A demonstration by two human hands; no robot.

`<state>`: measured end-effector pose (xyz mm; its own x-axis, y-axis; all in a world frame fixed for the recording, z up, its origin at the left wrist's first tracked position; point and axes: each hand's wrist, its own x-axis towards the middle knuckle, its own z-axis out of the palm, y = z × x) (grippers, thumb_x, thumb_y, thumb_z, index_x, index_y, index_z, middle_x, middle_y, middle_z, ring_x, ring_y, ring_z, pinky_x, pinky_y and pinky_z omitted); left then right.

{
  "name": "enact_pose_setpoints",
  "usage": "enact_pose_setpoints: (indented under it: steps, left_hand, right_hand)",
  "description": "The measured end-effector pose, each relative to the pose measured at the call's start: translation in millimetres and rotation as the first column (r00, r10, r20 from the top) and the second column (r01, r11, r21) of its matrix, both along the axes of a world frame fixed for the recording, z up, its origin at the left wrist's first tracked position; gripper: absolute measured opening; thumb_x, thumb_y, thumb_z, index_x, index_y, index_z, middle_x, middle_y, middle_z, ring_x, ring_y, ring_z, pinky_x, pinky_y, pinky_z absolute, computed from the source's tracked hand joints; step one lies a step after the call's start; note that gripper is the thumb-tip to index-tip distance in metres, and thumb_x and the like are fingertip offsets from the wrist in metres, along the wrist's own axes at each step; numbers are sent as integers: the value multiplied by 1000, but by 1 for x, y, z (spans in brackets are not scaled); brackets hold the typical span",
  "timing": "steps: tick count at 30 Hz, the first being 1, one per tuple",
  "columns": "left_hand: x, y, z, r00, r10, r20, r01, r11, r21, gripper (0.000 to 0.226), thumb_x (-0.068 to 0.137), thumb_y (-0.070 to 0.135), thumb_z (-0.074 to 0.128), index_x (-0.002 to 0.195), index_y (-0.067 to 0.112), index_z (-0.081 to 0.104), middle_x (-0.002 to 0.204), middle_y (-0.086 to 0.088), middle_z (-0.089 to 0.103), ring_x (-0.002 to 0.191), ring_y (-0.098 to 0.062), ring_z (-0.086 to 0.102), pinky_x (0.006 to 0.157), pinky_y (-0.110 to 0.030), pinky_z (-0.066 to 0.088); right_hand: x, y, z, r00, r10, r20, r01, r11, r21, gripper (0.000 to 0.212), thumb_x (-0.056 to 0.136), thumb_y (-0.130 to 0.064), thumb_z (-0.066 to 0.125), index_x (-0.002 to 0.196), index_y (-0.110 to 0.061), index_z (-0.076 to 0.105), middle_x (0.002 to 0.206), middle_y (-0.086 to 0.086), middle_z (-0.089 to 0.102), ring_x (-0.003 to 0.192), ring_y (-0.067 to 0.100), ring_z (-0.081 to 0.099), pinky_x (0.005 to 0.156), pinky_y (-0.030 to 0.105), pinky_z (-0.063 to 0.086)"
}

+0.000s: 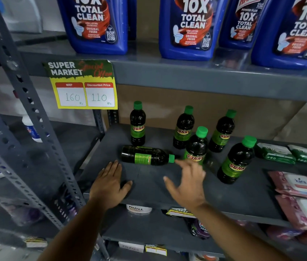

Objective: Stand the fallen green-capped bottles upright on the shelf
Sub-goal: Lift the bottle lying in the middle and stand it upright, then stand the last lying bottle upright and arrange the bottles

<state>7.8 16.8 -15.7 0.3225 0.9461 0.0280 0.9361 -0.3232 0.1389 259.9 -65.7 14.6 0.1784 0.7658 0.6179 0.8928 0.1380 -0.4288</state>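
Lying on its side near the front left of the grey shelf [148, 187] is one green-capped bottle [146, 157], with its cap pointing to the right and its label facing up. Five other bottles of the same kind stand upright around it: one [138, 124] just behind it on the left, two [183, 129] [222, 131] at the back, one [196, 146] close to the cap of the fallen bottle, and one [236, 161] nearer the front on the right.

The left hand [109, 185] rests flat on the shelf, just in front of the bottom end of the fallen bottle, with fingers stretched out and holding nothing. The right hand [188, 183] is above the shelf with fingers spread open; its fingertips are near the green cap, but it grips nothing, and whether they touch the cap I cannot tell.

To the right on the same shelf lie green packets [277, 153] and pink packets [299, 187]. Large blue bottles [186, 31] stand on the upper shelf. A yellow price tag [83, 85] hangs from its edge, showing 160 and 110.
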Motion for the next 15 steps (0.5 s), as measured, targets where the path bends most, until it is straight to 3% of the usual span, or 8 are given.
enact_pose_setpoints:
  steps: [3,6,9,12,15]
  left_hand:
    - [-5,5,3,999,-36,-9,36,999,-33,106,72,80,9,150,9,7,161,-8,6,147,-21,4,119,-37,7]
    - [-14,2,8,994,-106,16,106,994,-29,113,66,86,-5,151,12,6,161,-6,5,147,-18,3,117,-35,2]
    - [-17,1,8,992,-104,71,103,994,26,110,68,80,-17,150,12,10,161,-5,9,147,-17,3,114,-31,-2]
    - [-17,4,5,994,-60,91,58,998,28,99,77,73,-6,150,7,6,161,-10,4,147,-19,-3,114,-31,-3]
    - [-18,5,5,996,-51,77,50,999,9,93,78,65,-2,149,5,5,161,-11,2,147,-19,-4,113,-31,-6]
  right_hand:
    - [-15,13,1,977,193,91,-174,967,-184,60,78,-42,65,131,-17,51,132,4,46,123,23,45,103,43,42]
    - [-23,37,15,970,210,123,-152,917,-369,68,86,-32,63,145,-12,37,149,15,37,139,34,36,115,46,31]
    - [-27,59,26,969,182,165,-52,808,-587,75,90,-25,58,153,-16,17,158,14,22,144,34,24,118,44,25]
    - [-33,64,28,934,151,324,74,805,-588,84,82,-9,63,152,-18,17,153,16,28,136,37,35,112,45,32]
    - [-34,60,28,917,114,383,126,827,-548,88,77,-2,66,151,-23,23,145,16,34,128,38,42,108,46,35]
